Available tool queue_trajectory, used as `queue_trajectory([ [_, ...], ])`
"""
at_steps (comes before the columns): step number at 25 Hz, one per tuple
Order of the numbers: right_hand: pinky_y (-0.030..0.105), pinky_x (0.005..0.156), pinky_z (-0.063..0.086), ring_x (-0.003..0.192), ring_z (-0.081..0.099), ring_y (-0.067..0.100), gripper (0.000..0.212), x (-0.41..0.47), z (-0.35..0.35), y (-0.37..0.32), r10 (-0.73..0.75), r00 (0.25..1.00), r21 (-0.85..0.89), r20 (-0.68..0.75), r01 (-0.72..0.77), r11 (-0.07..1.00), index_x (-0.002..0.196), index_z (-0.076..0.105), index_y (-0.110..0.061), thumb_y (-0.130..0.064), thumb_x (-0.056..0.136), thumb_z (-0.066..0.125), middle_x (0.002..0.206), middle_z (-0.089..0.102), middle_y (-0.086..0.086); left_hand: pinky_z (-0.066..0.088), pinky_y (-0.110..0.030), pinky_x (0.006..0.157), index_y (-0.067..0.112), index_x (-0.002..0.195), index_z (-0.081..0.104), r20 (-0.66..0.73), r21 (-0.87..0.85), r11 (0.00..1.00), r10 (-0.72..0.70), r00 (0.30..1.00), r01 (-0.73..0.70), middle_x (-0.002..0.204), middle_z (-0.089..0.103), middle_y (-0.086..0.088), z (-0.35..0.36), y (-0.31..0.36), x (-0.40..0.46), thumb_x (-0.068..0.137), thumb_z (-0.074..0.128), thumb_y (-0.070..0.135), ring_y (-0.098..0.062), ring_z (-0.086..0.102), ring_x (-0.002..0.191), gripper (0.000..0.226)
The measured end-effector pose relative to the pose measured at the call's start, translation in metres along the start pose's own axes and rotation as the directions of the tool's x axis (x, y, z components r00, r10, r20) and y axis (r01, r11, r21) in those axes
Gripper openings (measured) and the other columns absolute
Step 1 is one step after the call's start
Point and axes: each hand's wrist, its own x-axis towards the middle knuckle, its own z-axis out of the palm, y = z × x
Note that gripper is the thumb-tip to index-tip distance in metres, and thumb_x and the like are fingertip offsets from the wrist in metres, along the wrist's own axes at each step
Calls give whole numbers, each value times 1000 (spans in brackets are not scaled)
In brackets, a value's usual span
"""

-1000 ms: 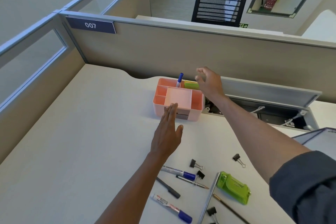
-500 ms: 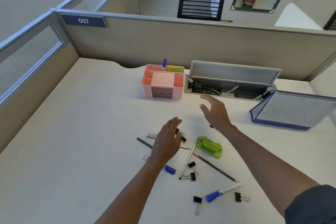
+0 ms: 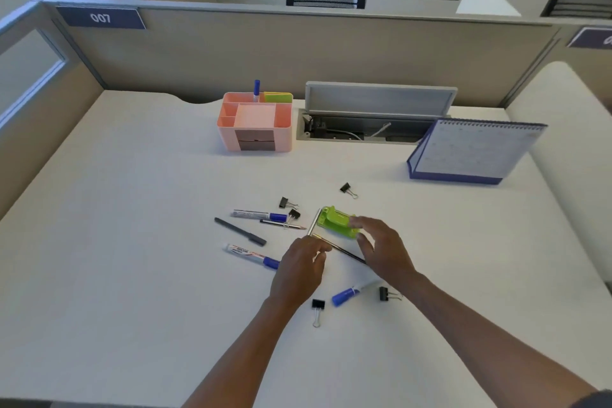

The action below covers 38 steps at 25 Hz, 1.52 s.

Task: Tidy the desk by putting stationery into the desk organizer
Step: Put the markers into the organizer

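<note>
The organizer (image 3: 255,122), pink with several compartments, stands at the far side of the table (image 3: 116,242), at our twelve o'clock, just left of an open cable tray (image 3: 364,129). A blue-capped marker (image 3: 256,90) stands upright in its back row, with a green pad (image 3: 279,97) in the compartment beside it.

Our hands are low over the loose stationery in the middle of the table. Our left hand (image 3: 299,270) has its fingers curled loosely, the fingertips at the near end of a metal ruler (image 3: 314,222) and the gold end of a black pencil (image 3: 344,251); we cannot tell whether it pinches either one. Our right hand (image 3: 384,250) is spread fairly wide, fingers bent, with the fingertips touching the near edge of a green stapler (image 3: 336,220) and the thumb down by the pencil. It does not yet close round anything.

At ten o'clock from our left hand lie a black pen (image 3: 240,231), a blue-capped marker (image 3: 258,215) and a thin pen (image 3: 283,224). Another marker (image 3: 251,255) lies at nine o'clock, its blue cap just beside our left hand. A third marker (image 3: 351,291) lies between our wrists. Black binder clips are scattered about: one (image 3: 317,308) at six o'clock, one (image 3: 388,294) under our right wrist, others (image 3: 347,189) beyond the stapler. A desk calendar (image 3: 470,151) stands at two o'clock.
</note>
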Motion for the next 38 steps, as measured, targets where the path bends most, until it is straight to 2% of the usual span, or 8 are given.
queue_trajectory([
  [3,28,100,47,117,57,6,33,-34,-4,11,9,999,-15,45,-8,1000,119,66,-25,-8,91,58,123,64,-11,40,-14,81,24,109,65,117,59,998,2,993,-9,102,63,9,17,15,-17,91,63,21,-5,54,92,18],
  [9,25,97,46,116,55,5,25,-70,-15,22,23,997,-26,76,-21,999,115,67,-23,-13,94,59,120,64,-14,34,-28,83,26,109,63,215,349,929,50,975,-124,102,59,7,38,28,-42,84,65,46,-14,53,97,32],
  [17,24,98,45,115,53,0,24,-74,-31,33,57,997,-6,53,-56,998,115,65,-28,-17,99,51,119,63,-17,32,-31,86,24,108,58,173,507,861,-42,984,-52,101,56,7,44,41,-44,92,56,40,-14,48,97,22],
  [22,26,98,41,115,53,12,30,-71,-38,27,-160,968,-101,195,182,978,122,62,-21,-33,97,51,119,63,-7,30,-32,79,26,104,58,120,517,854,0,993,-62,96,56,8,45,45,-41,91,59,40,-15,49,92,19],
  [26,24,96,39,111,53,15,27,-61,-31,20,-260,931,-168,258,308,937,118,63,-20,-25,92,61,112,66,-6,31,-31,75,26,94,61,48,460,885,55,997,-71,86,58,9,39,53,-29,81,75,38,-15,52,83,22],
  [31,37,68,47,83,51,21,14,-34,-34,-6,-213,960,-191,180,247,950,108,62,-21,-21,97,53,89,63,-2,28,-27,83,26,107,60,-148,115,991,-57,987,74,101,62,11,20,67,-8,86,71,28,-10,54,92,24],
  [35,36,68,48,83,53,16,12,-3,-36,-34,-112,986,-42,125,118,992,107,56,-25,-32,98,53,89,59,-3,42,-10,71,24,116,55,-244,-325,934,-236,941,150,94,65,15,-1,67,10,89,68,20,-4,60,80,30],
  [38,30,72,51,80,60,9,13,20,-34,-58,-81,996,142,41,74,987,106,60,-21,-24,93,63,87,65,-11,42,-10,67,21,112,61,-230,-374,916,-243,942,145,90,65,13,-14,54,17,98,53,26,1,59,79,17],
])
